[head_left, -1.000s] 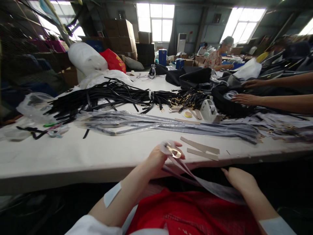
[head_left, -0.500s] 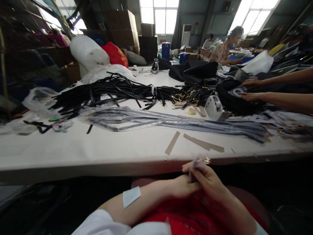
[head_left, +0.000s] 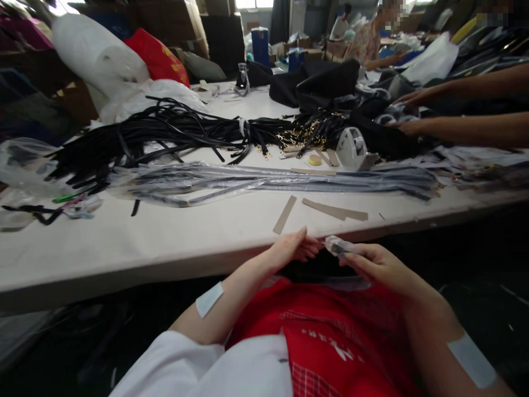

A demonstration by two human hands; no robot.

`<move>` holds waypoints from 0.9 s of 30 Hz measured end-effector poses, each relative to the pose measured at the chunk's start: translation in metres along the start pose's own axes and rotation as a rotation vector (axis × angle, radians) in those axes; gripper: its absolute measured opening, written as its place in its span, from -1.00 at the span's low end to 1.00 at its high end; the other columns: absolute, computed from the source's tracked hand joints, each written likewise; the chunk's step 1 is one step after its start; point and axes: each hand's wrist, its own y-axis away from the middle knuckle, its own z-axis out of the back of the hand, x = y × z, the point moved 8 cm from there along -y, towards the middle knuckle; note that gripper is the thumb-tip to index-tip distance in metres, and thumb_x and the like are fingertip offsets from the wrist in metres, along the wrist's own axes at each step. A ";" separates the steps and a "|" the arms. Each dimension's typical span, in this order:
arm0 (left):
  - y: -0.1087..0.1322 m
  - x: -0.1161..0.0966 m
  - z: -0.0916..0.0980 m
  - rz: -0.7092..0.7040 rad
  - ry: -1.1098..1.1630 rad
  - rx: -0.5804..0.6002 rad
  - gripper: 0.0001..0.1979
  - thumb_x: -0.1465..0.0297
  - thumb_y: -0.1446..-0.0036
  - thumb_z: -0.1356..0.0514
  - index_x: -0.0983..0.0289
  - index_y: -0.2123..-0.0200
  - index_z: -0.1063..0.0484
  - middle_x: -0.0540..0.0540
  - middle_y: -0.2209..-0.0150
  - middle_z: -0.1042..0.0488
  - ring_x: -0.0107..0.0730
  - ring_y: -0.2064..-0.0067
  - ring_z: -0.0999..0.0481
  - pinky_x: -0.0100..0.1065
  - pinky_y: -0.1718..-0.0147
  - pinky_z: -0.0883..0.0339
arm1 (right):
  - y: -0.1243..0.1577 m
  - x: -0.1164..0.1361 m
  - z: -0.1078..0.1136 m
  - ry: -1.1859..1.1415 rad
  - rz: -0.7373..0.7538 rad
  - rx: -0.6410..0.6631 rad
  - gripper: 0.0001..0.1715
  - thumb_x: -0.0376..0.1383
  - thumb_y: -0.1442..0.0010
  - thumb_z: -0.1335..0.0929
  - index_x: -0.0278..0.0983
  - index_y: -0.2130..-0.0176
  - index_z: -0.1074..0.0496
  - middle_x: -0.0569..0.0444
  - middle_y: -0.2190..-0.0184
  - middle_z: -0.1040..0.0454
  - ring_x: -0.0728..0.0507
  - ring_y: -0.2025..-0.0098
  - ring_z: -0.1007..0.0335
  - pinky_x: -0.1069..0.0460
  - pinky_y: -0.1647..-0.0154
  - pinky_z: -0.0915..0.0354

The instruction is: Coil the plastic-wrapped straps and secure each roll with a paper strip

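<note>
Head view, right hand (head_left: 378, 266) pinching blurred whitish strap end (head_left: 335, 245), left hand (head_left: 292, 248) loosely spread beside it, contact unclear

dim light, back window (head_left: 254, 3) glaring, deep shadow beneath the table (head_left: 182, 234)

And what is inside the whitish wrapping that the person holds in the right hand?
Through the whitish wrapping, something dark shows, too blurred to identify. The fingers of the right hand cover the end toward the palm, so whatever is there cannot be seen.
</note>
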 end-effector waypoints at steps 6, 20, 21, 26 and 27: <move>0.038 -0.004 -0.053 -0.087 -0.552 0.458 -0.57 0.07 -0.24 -0.08 0.30 0.14 -0.51 0.12 0.24 -0.56 -0.36 0.26 -0.48 -0.42 0.27 -0.31 | 0.024 0.008 -0.062 0.434 -0.002 0.387 -0.58 -0.14 -0.28 -0.27 -0.28 0.49 -0.48 0.16 0.60 -0.39 0.01 0.56 -0.16 0.10 0.55 0.01; 0.066 0.029 -0.036 0.244 -0.510 0.602 -0.61 0.05 -0.20 -0.13 0.26 0.40 -0.42 -0.03 0.54 -0.42 -0.50 0.53 -0.33 -0.47 0.52 -0.19 | 0.045 -0.005 -0.048 0.415 0.003 0.255 -0.89 -0.24 -0.16 -0.41 -0.23 0.38 -0.52 0.12 0.46 -0.56 -0.08 0.44 -0.41 0.10 0.45 -0.14; 0.066 0.034 -0.038 0.309 -0.422 0.632 -0.58 0.00 -0.17 -0.15 0.26 0.37 -0.44 -0.02 0.53 -0.44 -0.49 0.52 -0.35 -0.45 0.49 -0.23 | 0.042 -0.004 -0.045 0.411 0.015 0.239 -0.89 -0.25 -0.17 -0.40 -0.23 0.37 -0.53 0.12 0.45 -0.57 -0.08 0.43 -0.42 0.10 0.44 -0.16; 0.062 0.033 -0.057 0.400 -0.072 0.757 -0.48 -0.06 -0.15 -0.14 0.32 0.36 -0.54 -0.05 0.65 -0.29 -0.55 0.62 -0.22 -0.45 0.58 -0.14 | 0.026 0.004 -0.023 0.352 0.068 0.151 -0.83 -0.20 -0.17 -0.40 -0.24 0.31 -0.56 0.10 0.42 -0.57 -0.09 0.41 -0.44 0.10 0.40 -0.25; 0.059 0.029 -0.058 0.380 -0.037 0.744 -0.47 -0.05 -0.17 -0.12 0.33 0.34 -0.56 -0.04 0.66 -0.28 -0.54 0.63 -0.22 -0.44 0.59 -0.12 | 0.023 0.006 -0.019 0.333 0.077 0.137 -0.82 -0.19 -0.17 -0.40 -0.25 0.31 -0.57 0.10 0.42 -0.57 -0.09 0.40 -0.44 0.10 0.39 -0.26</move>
